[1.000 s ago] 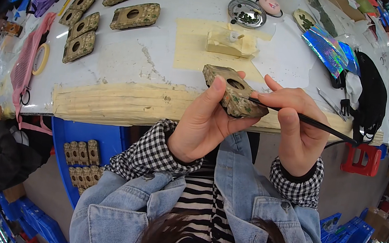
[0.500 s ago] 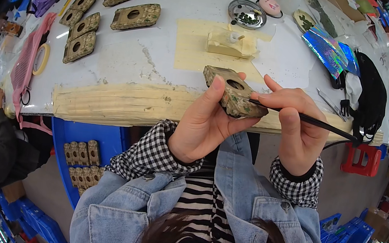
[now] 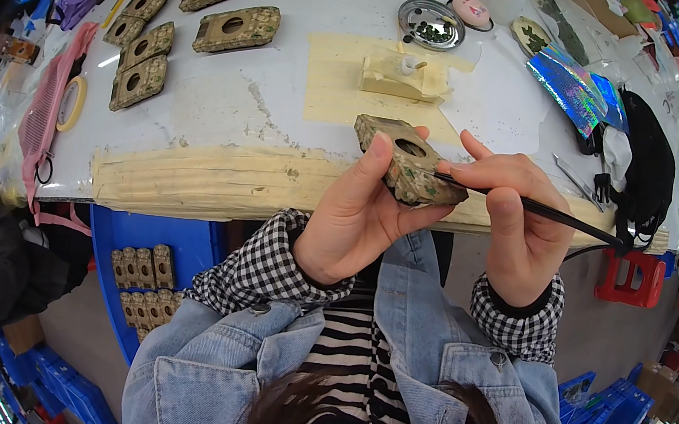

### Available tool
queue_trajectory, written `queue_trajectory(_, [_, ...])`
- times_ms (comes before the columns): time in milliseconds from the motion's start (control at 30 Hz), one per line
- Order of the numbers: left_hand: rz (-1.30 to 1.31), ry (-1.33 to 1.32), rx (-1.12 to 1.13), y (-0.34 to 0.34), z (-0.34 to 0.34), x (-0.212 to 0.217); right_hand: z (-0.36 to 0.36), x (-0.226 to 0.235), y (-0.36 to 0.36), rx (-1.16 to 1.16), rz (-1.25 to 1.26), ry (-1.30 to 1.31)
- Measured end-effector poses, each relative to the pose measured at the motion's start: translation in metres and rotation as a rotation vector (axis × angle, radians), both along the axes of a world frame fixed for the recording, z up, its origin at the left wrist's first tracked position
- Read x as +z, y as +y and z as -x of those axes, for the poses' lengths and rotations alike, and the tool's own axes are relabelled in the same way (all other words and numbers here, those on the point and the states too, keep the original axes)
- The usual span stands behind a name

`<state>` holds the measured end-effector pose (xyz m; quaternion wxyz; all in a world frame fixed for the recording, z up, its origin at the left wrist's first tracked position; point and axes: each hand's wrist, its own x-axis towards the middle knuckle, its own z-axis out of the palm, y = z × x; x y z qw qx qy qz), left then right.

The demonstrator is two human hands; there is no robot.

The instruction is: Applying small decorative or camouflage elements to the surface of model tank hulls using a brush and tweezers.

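Note:
My left hand [image 3: 356, 214] holds a camouflage-painted model tank hull [image 3: 425, 180] from below and the side, thumb on its near edge. The hull is tilted, and a round hole shows in its top. Between thumb and forefinger, my right hand [image 3: 531, 220] grips slim black tweezers [image 3: 570, 218]. Their tip lies against the hull's top, to the right of the hole; whether anything is pinched in it is too small to tell. Both hands are above the table's front edge.
Several similar hulls [image 3: 238, 28] lie at the table's left, and more sit in a blue bin [image 3: 119, 226] below. A tape-covered block [image 3: 404, 79] stands ahead. Beyond it is a round metal dish [image 3: 458, 30] with small dark pieces. Silver tweezers [image 3: 580, 179] and a black bag [image 3: 650, 167] lie right.
My hands, the hull and the black tweezers stay practically still. At the far left, another person's arm has shifted slightly.

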<state>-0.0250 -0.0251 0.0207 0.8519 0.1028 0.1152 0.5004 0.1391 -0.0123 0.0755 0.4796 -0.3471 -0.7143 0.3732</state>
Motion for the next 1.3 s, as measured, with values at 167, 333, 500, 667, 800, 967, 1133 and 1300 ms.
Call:
queue_trajectory(167, [0.006, -0.002, -0.003, 0.0, 0.0, 0.0, 0.0, 0.0, 0.001, 0.002, -0.005, -0.004])
queue_trajectory(333, [0.0, 0.002, -0.005, 0.001, 0.0, -0.002, 0.001, -0.001, 0.0, -0.004, 0.007, 0.006])
queue_trajectory(500, [0.0, 0.027, 0.001, -0.001, 0.0, -0.002, -0.001, -0.002, 0.0, -0.003, 0.012, 0.026])
queue_trajectory(667, [0.008, -0.038, -0.021, 0.0, 0.002, -0.003, -0.005, -0.007, 0.0, -0.013, 0.023, 0.176])
queue_trajectory(800, [0.03, -0.106, -0.052, -0.001, 0.006, -0.01, -0.004, -0.008, 0.003, -0.118, 0.014, 0.258])
queue_trajectory(967, [0.061, -0.248, -0.065, -0.001, 0.007, -0.011, 0.0, -0.009, 0.026, -0.287, -0.098, -0.083])
queue_trajectory(1133, [0.04, -0.374, -0.099, 0.002, 0.012, -0.016, 0.008, -0.02, 0.059, -0.392, -0.358, -0.352])
queue_trajectory(1300, [0.05, -0.395, -0.066, 0.003, 0.016, -0.015, 0.025, -0.021, 0.07, -0.425, -0.493, -0.481])
